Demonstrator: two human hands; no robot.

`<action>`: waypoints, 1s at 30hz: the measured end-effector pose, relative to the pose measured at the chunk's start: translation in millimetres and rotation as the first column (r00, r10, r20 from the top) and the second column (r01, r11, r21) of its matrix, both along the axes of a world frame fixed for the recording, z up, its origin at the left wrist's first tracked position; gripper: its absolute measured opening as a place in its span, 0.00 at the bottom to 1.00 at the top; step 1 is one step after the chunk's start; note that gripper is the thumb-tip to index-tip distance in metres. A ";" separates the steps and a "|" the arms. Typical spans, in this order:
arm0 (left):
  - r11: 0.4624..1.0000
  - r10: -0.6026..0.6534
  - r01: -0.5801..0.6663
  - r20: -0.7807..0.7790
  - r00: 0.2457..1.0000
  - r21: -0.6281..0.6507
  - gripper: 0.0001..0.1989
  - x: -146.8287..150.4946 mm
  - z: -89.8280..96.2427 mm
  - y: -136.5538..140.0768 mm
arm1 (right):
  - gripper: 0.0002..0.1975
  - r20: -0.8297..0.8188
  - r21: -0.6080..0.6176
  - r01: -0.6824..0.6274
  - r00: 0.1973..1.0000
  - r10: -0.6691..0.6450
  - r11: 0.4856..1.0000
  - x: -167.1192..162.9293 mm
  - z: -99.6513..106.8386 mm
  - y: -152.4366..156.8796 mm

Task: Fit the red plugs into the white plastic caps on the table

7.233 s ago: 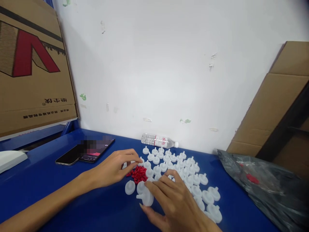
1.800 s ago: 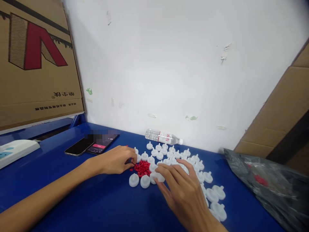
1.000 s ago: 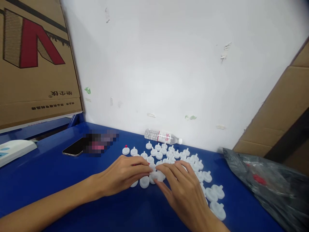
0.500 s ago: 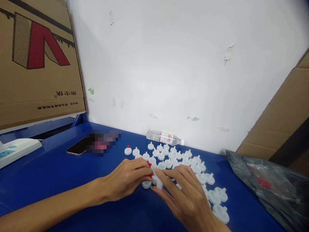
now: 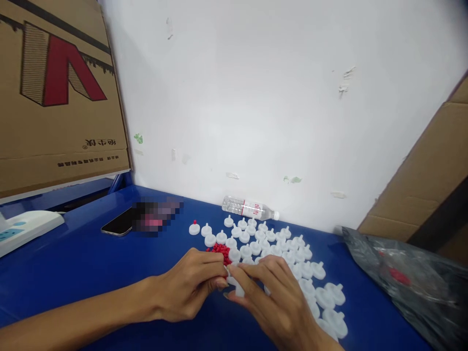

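Note:
My right hand (image 5: 278, 295) grips a white plastic nozzle cap (image 5: 239, 291) between thumb and fingers, tilted with its narrow end toward the left. My left hand (image 5: 195, 282) is closed in a pinch right at that narrow end; whatever its fingertips hold is hidden. Just beyond the fingertips lies a heap of small red plastic tips (image 5: 220, 252). Many more white nozzle caps (image 5: 255, 247) stand nozzle up behind and around my right hand. One cap (image 5: 194, 228) at the far left of the group carries a red tip on its nozzle.
A clear water bottle (image 5: 250, 208) lies along the white wall. On the left are a phone (image 5: 119, 223), a blurred patch and a white power strip (image 5: 29, 229). A dark plastic bag (image 5: 405, 287) lies at right. Cardboard (image 5: 66, 122) stands at the left.
Both hands have drawn slightly back toward me, still together at the white nozzle cap. The heap of red tips, mostly covered before, now shows.

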State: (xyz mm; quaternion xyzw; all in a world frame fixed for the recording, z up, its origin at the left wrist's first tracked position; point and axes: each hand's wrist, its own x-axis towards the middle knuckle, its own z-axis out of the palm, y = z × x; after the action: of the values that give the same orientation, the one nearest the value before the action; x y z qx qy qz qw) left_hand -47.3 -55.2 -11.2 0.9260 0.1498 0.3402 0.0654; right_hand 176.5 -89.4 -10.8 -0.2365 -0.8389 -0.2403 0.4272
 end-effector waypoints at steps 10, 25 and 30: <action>0.999 -0.009 0.012 0.107 0.994 -0.031 0.10 0.5 3.0 3.8 | 0.17 0.047 -0.058 0.047 0.998 -0.044 0.997 -1.1 7.5 0.7; 0.847 0.529 -0.463 -0.495 0.690 0.260 0.11 -63.4 20.0 80.2 | 0.17 0.076 -0.220 0.056 0.996 -0.040 0.974 -2.0 -4.3 3.7; 0.806 0.589 -0.537 -0.438 0.680 0.251 0.14 -53.3 25.5 74.3 | 0.20 0.092 -0.250 0.059 0.995 -0.037 0.966 -1.3 -6.7 3.1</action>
State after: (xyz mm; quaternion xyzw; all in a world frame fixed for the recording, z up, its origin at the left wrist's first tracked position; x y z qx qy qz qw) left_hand -100.6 19.1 14.3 0.8918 0.4213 0.1018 -0.1302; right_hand 175.2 -86.3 -17.4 -0.2987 -0.8745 -0.1518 0.3508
